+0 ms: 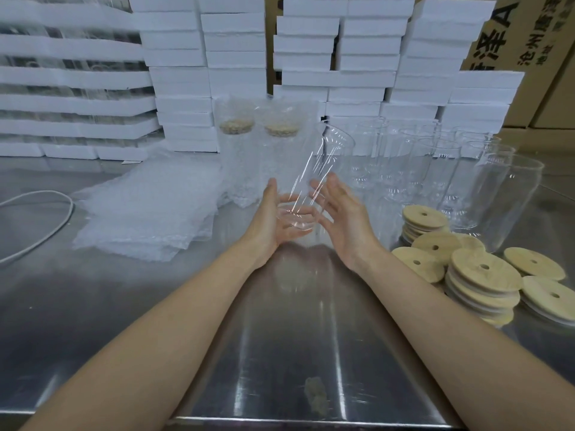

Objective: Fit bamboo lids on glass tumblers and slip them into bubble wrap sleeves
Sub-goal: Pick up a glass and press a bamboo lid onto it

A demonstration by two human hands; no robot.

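Glass tumbler [306,181] tilted above steel table [280,353]. Left hand [273,219] cradles tumbler base, fingers loose, unclenched. Right hand [339,213] spread against tumbler's right side. Bamboo lids [482,275] right of tumbler.

Steel table [130,321] with tumblers [460,178], lids [485,275], sleeves [149,209].
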